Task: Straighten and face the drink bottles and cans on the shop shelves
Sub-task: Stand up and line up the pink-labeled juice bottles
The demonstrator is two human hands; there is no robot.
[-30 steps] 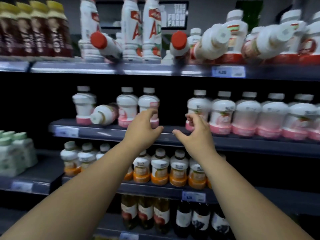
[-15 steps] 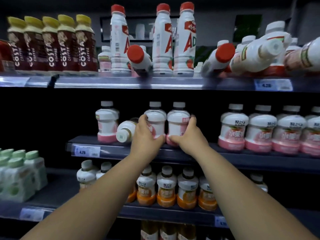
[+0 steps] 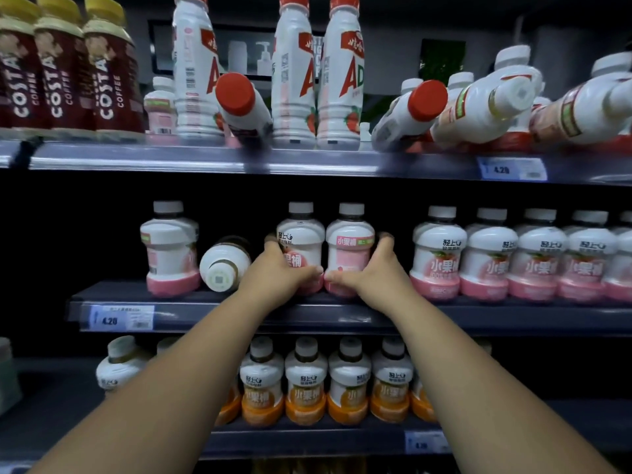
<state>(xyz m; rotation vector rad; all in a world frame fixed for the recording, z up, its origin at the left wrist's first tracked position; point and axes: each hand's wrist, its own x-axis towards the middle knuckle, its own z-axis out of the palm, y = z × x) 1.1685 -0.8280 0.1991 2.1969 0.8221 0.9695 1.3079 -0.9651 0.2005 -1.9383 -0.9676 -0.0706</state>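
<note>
The left pink bottle (image 3: 302, 239) and the right pink bottle (image 3: 349, 241) stand side by side on the middle shelf (image 3: 444, 319) and are being faced. The right label looks turned aside, so a small twist seems the next need. The left hand (image 3: 277, 273) curls around the left one and the right hand (image 3: 372, 272) around the right one, thumbs nearly meeting in front. Just to the left, a toppled bottle (image 3: 224, 265) lies on its side.

On the middle shelf (image 3: 444, 316) the tipped bottle (image 3: 224, 265) is lying between the end bottle (image 3: 169, 248) and the left bottle (image 3: 301, 234). The right bottle (image 3: 350, 241) is standing just beside that, with a row (image 3: 513, 258) sitting further right.
</note>
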